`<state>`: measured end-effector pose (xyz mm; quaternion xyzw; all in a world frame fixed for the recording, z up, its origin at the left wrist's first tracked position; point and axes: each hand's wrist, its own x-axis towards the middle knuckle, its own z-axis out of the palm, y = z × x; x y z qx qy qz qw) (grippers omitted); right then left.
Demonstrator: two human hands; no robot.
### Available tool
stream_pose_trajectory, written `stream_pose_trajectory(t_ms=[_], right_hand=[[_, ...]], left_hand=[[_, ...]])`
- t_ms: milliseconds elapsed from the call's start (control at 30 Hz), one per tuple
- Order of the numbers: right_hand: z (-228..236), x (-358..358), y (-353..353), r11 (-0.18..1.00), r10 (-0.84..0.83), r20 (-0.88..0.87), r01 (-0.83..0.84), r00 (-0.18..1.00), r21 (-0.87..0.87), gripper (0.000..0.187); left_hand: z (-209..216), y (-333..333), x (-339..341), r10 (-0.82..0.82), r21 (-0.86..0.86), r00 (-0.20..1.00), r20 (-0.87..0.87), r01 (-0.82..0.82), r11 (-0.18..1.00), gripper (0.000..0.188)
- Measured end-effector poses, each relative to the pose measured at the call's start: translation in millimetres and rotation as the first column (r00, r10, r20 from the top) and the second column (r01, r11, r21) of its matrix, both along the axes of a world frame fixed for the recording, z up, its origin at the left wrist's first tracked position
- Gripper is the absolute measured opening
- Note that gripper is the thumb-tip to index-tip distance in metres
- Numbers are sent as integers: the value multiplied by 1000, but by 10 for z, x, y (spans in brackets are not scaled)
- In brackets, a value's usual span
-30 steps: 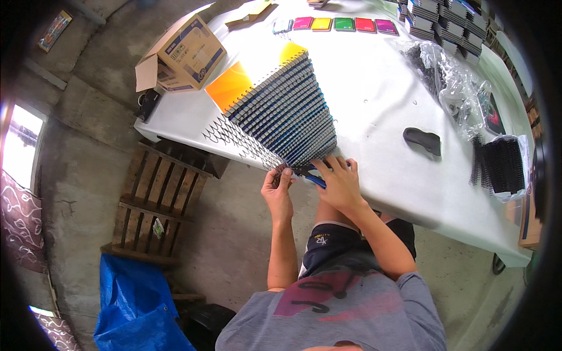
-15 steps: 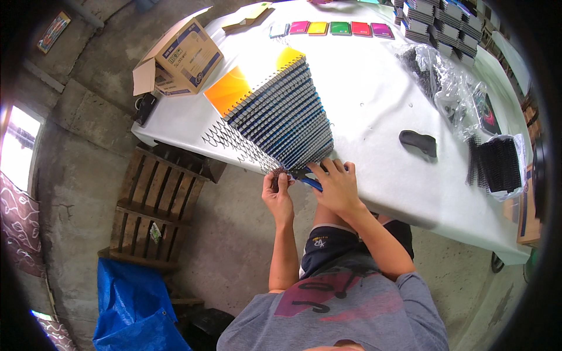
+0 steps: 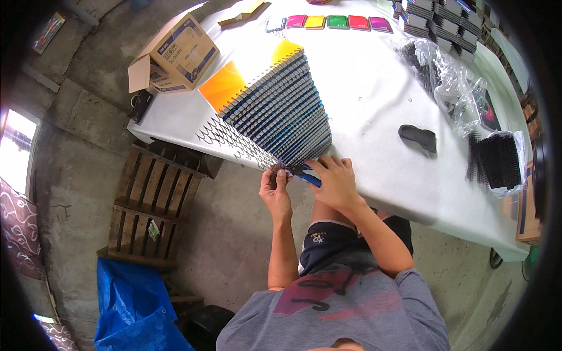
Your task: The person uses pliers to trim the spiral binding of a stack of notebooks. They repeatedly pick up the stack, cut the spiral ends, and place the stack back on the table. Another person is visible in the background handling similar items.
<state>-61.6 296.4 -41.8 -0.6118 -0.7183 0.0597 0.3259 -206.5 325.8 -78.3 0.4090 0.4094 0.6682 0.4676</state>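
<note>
White table [image 3: 380, 117], blue-printed carton [image 3: 186, 54], right grip [image 3: 338, 184] on blue-handled tool [image 3: 310, 178]

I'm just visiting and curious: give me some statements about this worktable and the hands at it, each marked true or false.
1. The right hand holds a blue-handled tool. True.
2. The left hand grips the cardboard box. False: it pinches something small and dark; the box stands apart.
3. An orange cover shows at the far end of the spiral-bound stack. True.
4. The blue tarp covers the table. False: it lies off to the left.
</note>
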Motion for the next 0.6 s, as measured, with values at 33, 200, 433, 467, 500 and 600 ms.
stream_pose_trajectory(t_ms=[33, 200, 433, 467, 500, 600], right_hand=[[-5, 0, -1, 1000, 0, 2, 0, 1000, -2, 50], [-40, 4, 15, 1000, -5, 28, 4, 1000, 24, 50], [-39, 92, -52, 1000, -19, 13, 19, 1000, -14, 54], [-48, 91, -48, 1000, -13, 14, 13, 1000, -14, 54], [-63, 85, -41, 1000, -7, 15, 7, 1000, -14, 54], [-37, 46, -28, 999, -10, 26, 10, 1000, -34, 54]], left_hand=[[8, -5, -7, -2, -3, 1000, -7, 2, 1000, 13], [30, -8, -3, -9, 3, 1000, -9, 9, 1000, 14], [15, -8, -24, -12, 17, 998, -64, 13, 1000, 15], [4, -4, -30, -22, 29, 997, -74, 24, 999, 16], [-10, -8, -26, -15, 44, 996, -90, 19, 999, 16], [-26, -23, -4, 5, 89, 990, -144, 8, 996, 18]])
